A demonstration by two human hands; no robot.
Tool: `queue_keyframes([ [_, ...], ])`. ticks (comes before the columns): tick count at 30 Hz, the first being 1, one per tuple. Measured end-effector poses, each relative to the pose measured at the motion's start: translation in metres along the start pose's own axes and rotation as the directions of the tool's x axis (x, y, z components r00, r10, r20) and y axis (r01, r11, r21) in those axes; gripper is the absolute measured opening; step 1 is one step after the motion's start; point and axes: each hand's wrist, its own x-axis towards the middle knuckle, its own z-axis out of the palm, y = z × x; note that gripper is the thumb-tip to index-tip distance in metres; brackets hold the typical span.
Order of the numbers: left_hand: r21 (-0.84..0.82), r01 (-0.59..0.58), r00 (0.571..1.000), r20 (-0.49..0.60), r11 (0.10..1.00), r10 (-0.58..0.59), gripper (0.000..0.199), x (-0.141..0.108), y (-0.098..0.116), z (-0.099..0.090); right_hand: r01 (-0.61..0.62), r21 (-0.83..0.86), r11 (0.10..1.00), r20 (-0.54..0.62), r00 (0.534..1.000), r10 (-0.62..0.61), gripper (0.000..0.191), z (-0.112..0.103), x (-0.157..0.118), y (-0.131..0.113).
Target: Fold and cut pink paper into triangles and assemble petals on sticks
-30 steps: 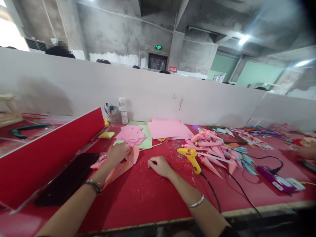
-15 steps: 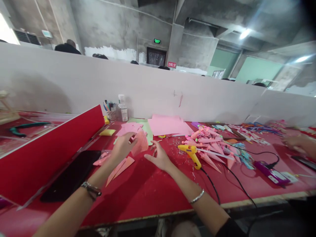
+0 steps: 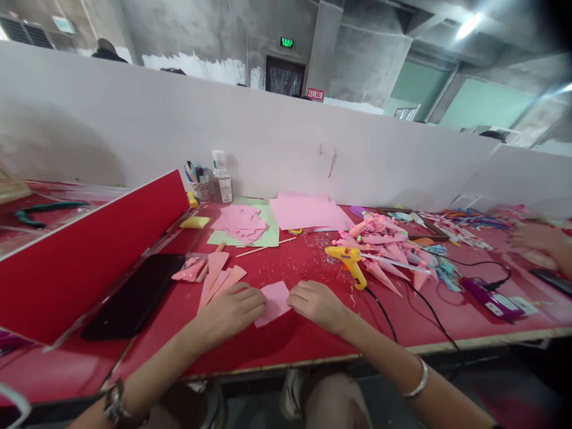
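A small pink paper piece (image 3: pixel 274 302) lies near the front of the red table, between my two hands. My left hand (image 3: pixel 239 307) has its fingers closed at the paper's left edge, and my right hand (image 3: pixel 317 305) pinches its right edge. Both thumbs are mostly hidden. Just beyond my left hand are several pink and orange folded paper cones (image 3: pixel 218 277). Farther back, a loose heap of cut pink paper pieces (image 3: pixel 241 223) rests on a green sheet (image 3: pixel 273 237).
To the right, a yellow glue gun (image 3: pixel 346 262) lies against a pile of pink cones (image 3: pixel 386 244). A black phone-like slab (image 3: pixel 134 295) is at left beside a red divider (image 3: pixel 98 256). Another person's hand (image 3: pixel 536 238) shows at far right, past a purple power strip (image 3: pixel 491 298).
My left hand has come back from the paper heap toward the table's front. My right hand, open before, has closed on the paper's other side. The view has tilted down.
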Motion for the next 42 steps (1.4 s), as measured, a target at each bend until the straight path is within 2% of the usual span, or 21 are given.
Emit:
queue_keyframes([
  [2, 0.040, -0.021, 0.994, 0.108, 0.999, 0.017, 0.016, -0.007, 0.013, 0.010, 0.009, 0.024, 1.000, 0.058, 0.998, -0.011, 0.012, 0.006, -0.011, -0.008],
  [5, 0.073, 0.046, 0.983, 0.174, 0.996, -0.058, 0.013, -0.013, 0.024, 0.018, -0.097, 0.208, 0.973, 0.032, 0.995, 0.092, 0.014, 0.012, -0.023, -0.017],
  [10, 0.025, 0.118, 0.981, 0.151, 0.993, -0.120, 0.008, -0.018, 0.028, 0.017, -0.298, 0.522, 0.799, -0.015, 0.933, 0.358, 0.013, 0.015, -0.037, -0.022],
  [14, -0.057, 0.163, 0.981, 0.119, 0.985, -0.155, 0.007, -0.018, 0.035, 0.016, -0.341, 0.627, 0.701, 0.035, 0.911, 0.412, 0.011, 0.014, -0.039, -0.022],
  [16, -0.122, 0.261, 0.963, 0.102, 0.958, -0.249, 0.006, -0.017, 0.040, 0.016, -0.342, 0.645, 0.683, 0.059, 0.914, 0.402, 0.012, 0.013, -0.039, -0.021],
  [18, -0.166, 0.376, 0.926, 0.111, 0.912, -0.361, 0.013, -0.013, 0.045, 0.015, -0.341, 0.650, 0.679, 0.070, 0.916, 0.394, 0.013, 0.012, -0.040, -0.021],
  [21, -0.187, 0.471, 0.881, 0.142, 0.862, -0.451, 0.019, -0.009, 0.050, 0.015, -0.357, 0.653, 0.667, 0.068, 0.906, 0.418, 0.013, 0.011, -0.040, -0.023],
  [27, -0.237, 0.546, 0.837, 0.100, 0.804, -0.539, 0.013, -0.005, 0.048, 0.023, -0.414, 0.673, 0.613, 0.088, 0.867, 0.490, 0.011, 0.008, -0.035, -0.028],
  [33, -0.325, 0.592, 0.797, 0.102, 0.737, -0.595, 0.018, -0.003, 0.046, 0.029, -0.448, 0.656, 0.607, 0.065, 0.835, 0.546, 0.005, 0.011, -0.031, -0.029],
  [37, -0.306, 0.630, 0.768, 0.104, 0.714, -0.632, 0.020, -0.002, 0.045, 0.032, -0.458, 0.654, 0.602, 0.063, 0.826, 0.560, 0.004, 0.014, -0.032, -0.030],
  [42, -0.315, 0.637, 0.762, 0.119, 0.704, -0.636, 0.021, 0.000, 0.044, 0.036, -0.470, 0.632, 0.616, 0.057, 0.821, 0.568, 0.004, 0.017, -0.033, -0.032],
])
